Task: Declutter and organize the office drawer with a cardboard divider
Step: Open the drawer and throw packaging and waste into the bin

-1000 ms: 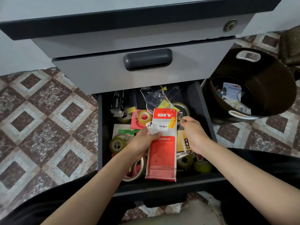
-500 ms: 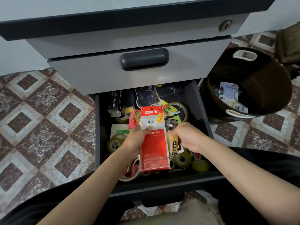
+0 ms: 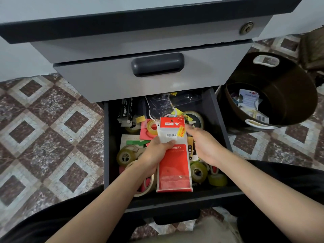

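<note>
Fingertips of right grip (image 3: pixel 203 144) blurred behind red DIY packet (image 3: pixel 172 165), clasp impossible to tell; left grip (image 3: pixel 156 153) clamped on packet, partly covering tape rolls (image 3: pixel 199 171) in drawer (image 3: pixel 217 116); brown bin (image 3: pixel 298 95) right.

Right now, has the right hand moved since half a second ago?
Yes. The right hand has moved toward the back of the drawer: its fingertips now nearly reach the large tape roll, beside the top of the DIY pack.

Bare forearms (image 3: pixel 105 199); black garment (image 3: pixel 43 221), perhaps trousers
</note>
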A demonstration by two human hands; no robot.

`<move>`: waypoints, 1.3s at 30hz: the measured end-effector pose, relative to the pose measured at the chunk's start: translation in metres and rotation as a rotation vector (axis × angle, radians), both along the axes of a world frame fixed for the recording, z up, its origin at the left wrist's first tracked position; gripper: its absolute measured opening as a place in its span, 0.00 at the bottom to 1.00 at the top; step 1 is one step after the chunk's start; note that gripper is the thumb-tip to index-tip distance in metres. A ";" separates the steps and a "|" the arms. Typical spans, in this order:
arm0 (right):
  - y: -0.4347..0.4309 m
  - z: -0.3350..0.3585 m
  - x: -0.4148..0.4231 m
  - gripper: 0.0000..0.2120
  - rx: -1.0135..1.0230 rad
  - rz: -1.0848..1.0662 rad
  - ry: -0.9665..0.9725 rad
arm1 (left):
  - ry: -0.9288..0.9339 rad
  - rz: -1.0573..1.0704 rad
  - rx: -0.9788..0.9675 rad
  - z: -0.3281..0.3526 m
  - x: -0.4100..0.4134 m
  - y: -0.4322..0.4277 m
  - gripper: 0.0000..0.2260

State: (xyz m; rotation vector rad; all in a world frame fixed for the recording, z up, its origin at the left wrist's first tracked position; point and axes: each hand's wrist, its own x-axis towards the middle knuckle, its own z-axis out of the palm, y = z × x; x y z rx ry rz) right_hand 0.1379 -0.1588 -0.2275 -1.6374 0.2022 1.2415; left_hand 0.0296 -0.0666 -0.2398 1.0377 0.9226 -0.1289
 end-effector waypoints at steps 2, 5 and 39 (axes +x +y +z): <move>-0.004 0.002 -0.001 0.05 -0.016 0.074 -0.055 | 0.030 -0.001 0.038 -0.001 0.002 -0.001 0.12; -0.004 0.000 -0.003 0.10 -0.069 0.119 -0.109 | 0.100 0.027 0.087 -0.005 0.002 -0.004 0.10; -0.070 0.111 0.004 0.13 0.060 0.269 -0.395 | 0.050 -0.067 0.341 0.138 0.016 -0.079 0.08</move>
